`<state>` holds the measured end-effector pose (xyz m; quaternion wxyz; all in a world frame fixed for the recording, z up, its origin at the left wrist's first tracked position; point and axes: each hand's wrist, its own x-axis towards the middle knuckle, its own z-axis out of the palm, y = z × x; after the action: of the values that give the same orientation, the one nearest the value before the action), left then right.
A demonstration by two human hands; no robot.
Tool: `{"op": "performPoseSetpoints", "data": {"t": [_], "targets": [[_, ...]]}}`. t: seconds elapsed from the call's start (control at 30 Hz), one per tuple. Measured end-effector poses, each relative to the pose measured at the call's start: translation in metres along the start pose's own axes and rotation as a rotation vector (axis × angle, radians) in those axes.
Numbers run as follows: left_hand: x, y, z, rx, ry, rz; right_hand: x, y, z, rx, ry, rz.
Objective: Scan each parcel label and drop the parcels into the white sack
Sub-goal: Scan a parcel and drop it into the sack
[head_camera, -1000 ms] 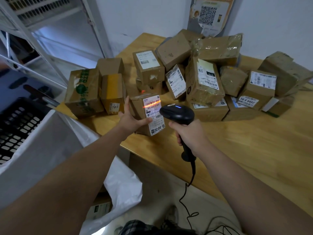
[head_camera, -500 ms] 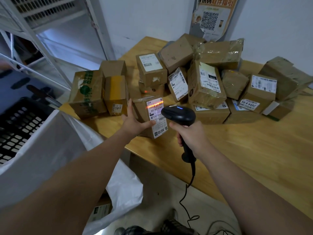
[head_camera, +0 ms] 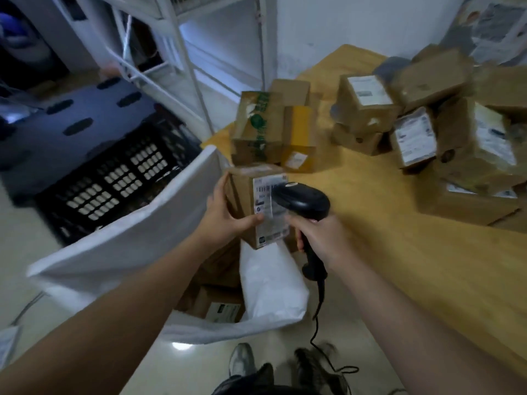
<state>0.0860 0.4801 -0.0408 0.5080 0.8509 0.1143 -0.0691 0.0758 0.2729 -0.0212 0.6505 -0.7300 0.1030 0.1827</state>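
As I read the head view, the left hand grips a brown parcel, thumb across its front face and fingers round its left side, holding it upright. The right hand is closed round the handle of a black scanner, whose head sits just in front of the parcel's white label; a cable hangs from the handle toward the floor. The parcel is at the near left edge of the wooden table, over the open mouth of the white sack. I cannot tell whether its base touches the table. Inside the sack lie further boxes, one with a label facing up. Just behind the held parcel, at the table's left corner, stand a green-printed box and a yellow-taped box, touching. A heap of parcels fills the table's far right side. Left of the sack is a black crate, with a white rack behind it.
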Motion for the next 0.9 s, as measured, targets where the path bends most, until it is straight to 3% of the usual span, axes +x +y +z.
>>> {"op": "performPoseSetpoints", "data": {"t": [0.2,0.37,0.6,0.9], "targets": [[-0.021,-0.11,-0.052,0.336,-0.037,-0.227,0.02,0.068,0.075,-0.114,-0.077,0.07],[0.014,-0.212,-0.037,0.706,-0.255,-0.433,0.055,0.146,0.118,-0.177,-0.128,0.204],[0.051,-0.326,-0.012,1.053,-0.369,-0.45,0.107,0.207,0.18,-0.195,-0.18,0.255],[0.045,-0.434,-0.006,1.119,-0.486,-0.645,0.133,0.262,0.238,-0.285,-0.276,0.305]]}}
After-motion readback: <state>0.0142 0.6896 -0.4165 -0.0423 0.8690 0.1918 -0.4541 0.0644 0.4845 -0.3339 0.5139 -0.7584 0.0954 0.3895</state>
